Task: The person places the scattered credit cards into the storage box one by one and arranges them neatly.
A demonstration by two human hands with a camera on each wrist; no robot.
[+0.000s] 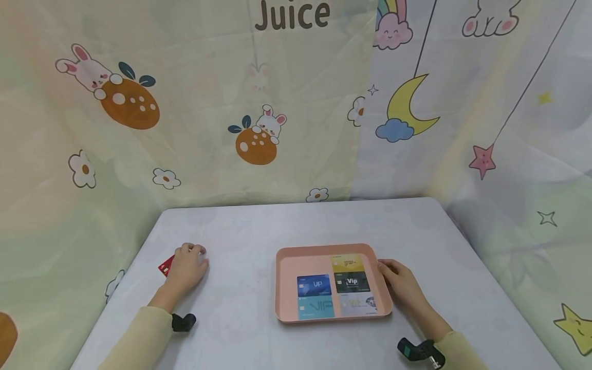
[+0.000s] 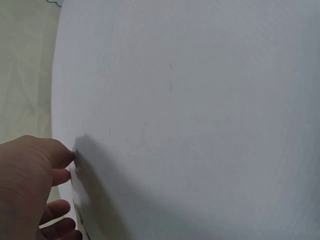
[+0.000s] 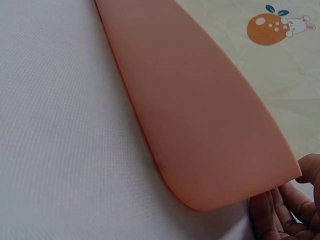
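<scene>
On the left of the table, my left hand [image 1: 186, 268] is over a red card [image 1: 166, 265], with part of the card showing past the back of the hand and the rest hidden. Thumb and fingers are loosely bent and apart in the head view. My right hand [image 1: 401, 281] pinches the right rim of a pink tray [image 1: 288, 262], the thumb at the edge in the right wrist view. Inside the tray lie a blue card [image 1: 314, 285], a light blue card [image 1: 315, 307], a gold card [image 1: 348, 263], a dark green card [image 1: 352, 282] and a silver card [image 1: 358, 304].
A white cloth covers the table [image 1: 236, 288], whose far edge meets a printed curtain [image 1: 203, 133]. Similar curtains hang at both sides. Black camera mounts [image 1: 184, 322] sit at the wrists, over pale yellow sleeves [image 1: 143, 339].
</scene>
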